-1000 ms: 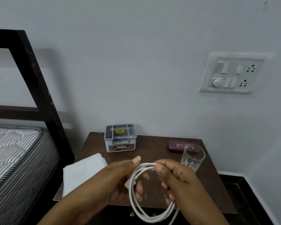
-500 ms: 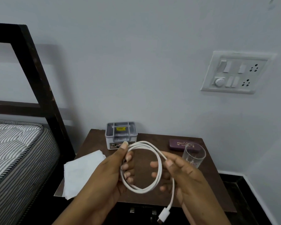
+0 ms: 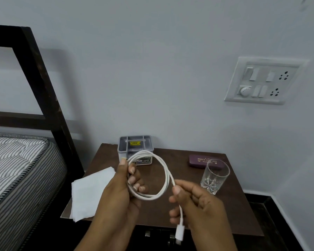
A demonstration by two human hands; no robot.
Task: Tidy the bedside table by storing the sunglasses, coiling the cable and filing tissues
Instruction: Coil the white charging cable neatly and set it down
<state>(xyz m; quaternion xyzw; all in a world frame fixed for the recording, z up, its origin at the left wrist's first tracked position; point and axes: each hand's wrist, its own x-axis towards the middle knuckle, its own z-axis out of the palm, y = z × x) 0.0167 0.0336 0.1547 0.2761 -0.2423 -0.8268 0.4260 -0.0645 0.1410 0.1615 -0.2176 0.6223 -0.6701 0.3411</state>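
Cut off at the near edge: both forearms and the tip of the white plug [image 3: 179, 232] ending the cable [image 3: 168, 175]. Partly hidden: near right end and lettering of the purple sunglasses case [image 3: 198, 161], behind the clear glass [image 3: 215, 175]; front label of the grey box [image 3: 135, 145], crossed by the cable loop; right edge of the tissues [image 3: 92, 192], behind the left hand [image 3: 120, 192]. Too dark to make out: the front below the worktop [image 3: 239, 205]. Changed since half a second ago: right hand [image 3: 198, 205] gone from the loop's right side to the loose tail, loop now rounder and wider; a second ago, loop hanging low with both hands meeting at its top. Left hand: raised over the near middle of the worktop, thumb upright, pinching the loop's upper left against curled fingers, fingertips showing inside the loop. Right hand: apart from the left, lower and to the right, thumb clamping the cable against curled fingers where loop becomes tail, tail dropping past the palm to the plug. Cable: in the air, off the worktop. Tissues: white, folded, at the near left corner, overhanging the edge. Case: closed, far right, glass just near of it.
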